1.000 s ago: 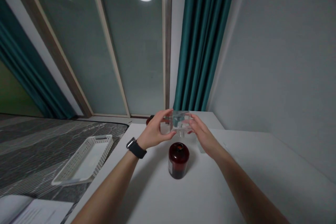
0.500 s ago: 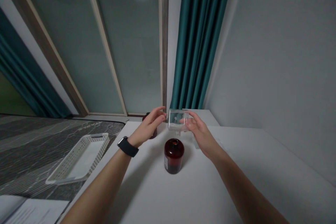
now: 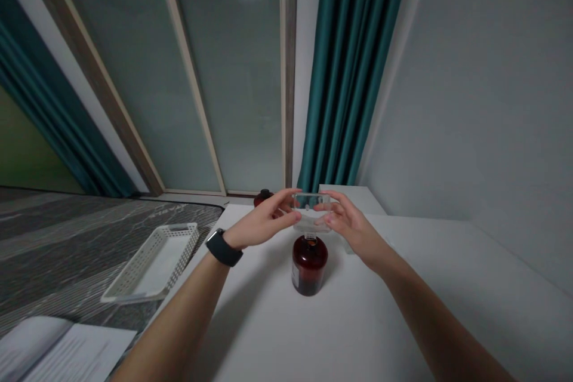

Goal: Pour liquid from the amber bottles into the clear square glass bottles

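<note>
A clear, boxy bottle [image 3: 311, 224] is held upside down, its short neck pointing down at the mouth of a dark red-brown bottle [image 3: 310, 268]. That round bottle stands upright and uncapped on the white table, a pale label on its left side. My left hand [image 3: 273, 218], with a black watch on the wrist, grips the clear bottle's left side. Against its right side are the fingers of my right hand [image 3: 351, 224]. The neck meets or nearly meets the brown bottle's opening; contact is unclear. A second brown bottle [image 3: 263, 196] with a dark top is partly hidden behind my left hand.
A white perforated basket [image 3: 156, 262] lies left of the table [image 3: 358, 322] on a dark striped surface. Nearer is an open book [image 3: 85, 346]. A faint transparent item [image 3: 348, 248] shows partly beneath my right hand. Teal curtains [image 3: 353, 71] hang behind.
The clear bottle has come down onto or close to the brown bottle's mouth. My left hand, formerly beside it with fingers apart, now holds its left side. The camera view has shifted slightly.
</note>
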Motion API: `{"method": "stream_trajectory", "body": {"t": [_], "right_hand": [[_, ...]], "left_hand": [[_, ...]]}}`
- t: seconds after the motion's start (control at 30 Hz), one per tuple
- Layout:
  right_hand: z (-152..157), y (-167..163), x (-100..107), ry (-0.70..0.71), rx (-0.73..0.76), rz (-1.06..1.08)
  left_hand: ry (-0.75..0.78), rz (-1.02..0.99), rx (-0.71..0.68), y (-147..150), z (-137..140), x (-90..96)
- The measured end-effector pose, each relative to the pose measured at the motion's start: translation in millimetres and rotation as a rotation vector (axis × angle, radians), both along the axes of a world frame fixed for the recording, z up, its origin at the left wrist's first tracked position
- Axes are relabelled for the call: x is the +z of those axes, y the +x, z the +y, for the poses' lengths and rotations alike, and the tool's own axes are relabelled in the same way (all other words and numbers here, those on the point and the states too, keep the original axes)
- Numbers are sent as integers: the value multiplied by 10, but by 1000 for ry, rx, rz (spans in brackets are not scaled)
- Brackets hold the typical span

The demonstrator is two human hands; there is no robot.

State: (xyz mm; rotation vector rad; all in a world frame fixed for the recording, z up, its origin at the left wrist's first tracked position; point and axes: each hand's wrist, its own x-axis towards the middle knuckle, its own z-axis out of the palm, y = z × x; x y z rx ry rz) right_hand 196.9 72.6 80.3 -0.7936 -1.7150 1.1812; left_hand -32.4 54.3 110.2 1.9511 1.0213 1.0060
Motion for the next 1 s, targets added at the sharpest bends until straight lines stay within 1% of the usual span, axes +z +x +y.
{"method": "stream_trajectory", "body": {"t": [0.2, 0.33, 0.43, 0.57, 0.7, 1.0], "right_hand": [[-13, 60, 35, 4, 48, -33], [-28, 96, 63, 40, 70, -68], [-40, 117, 83, 59, 81, -83], [-50, 146, 114, 51, 92, -116], [-55, 177, 153, 61, 120, -159], [-111, 208, 230, 103, 107, -243]], "left_hand": [[42, 35, -3, 12, -36, 54], [77, 73, -13, 21, -59, 81], [85, 101, -17, 24, -66, 88], [98, 113, -34, 21, -74, 96], [81, 140, -43, 21, -98, 126], [108, 196, -39, 11, -144, 177]]}}
